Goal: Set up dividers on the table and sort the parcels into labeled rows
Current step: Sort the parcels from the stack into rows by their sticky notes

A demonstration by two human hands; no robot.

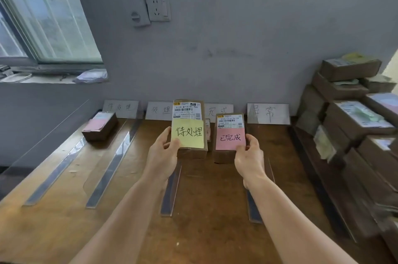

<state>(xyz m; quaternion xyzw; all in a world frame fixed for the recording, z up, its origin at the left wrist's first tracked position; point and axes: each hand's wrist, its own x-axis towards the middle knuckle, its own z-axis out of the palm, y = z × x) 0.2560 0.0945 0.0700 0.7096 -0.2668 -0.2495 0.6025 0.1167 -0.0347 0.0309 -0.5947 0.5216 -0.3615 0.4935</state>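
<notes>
- So both hands are busy: the left hand (pixel 164 151) grips a brown parcel with a yellow note (pixel 187 132), thumb pressed on the note's lower corner, and the box is lifted and tilted so its note faces the camera, probably to read it.
- The right hand (pixel 247 156) pinches a smaller parcel with a pink note (pixel 229 136) by its lower right corner, held up the same way, just beside the first one and not touching as far as I can tell.
- Both boxes hang over the middle of the counter (pixel 206 210), toward the far edge.
- Clear dividers (pixel 112 169) run front to back and split the counter into lanes, so that part looks done.
- White label cards (pixel 268 113) lean against the wall at the far edge, one heading each lane, presumably so the notes can be matched to them.
- One box with a pink note (pixel 100 124) already sits at the far left corner, in the leftmost lane.
- A big pile of unsorted parcels (pixel 353 113) is stacked along the right edge, so I'd say sorting has barely started.
</notes>
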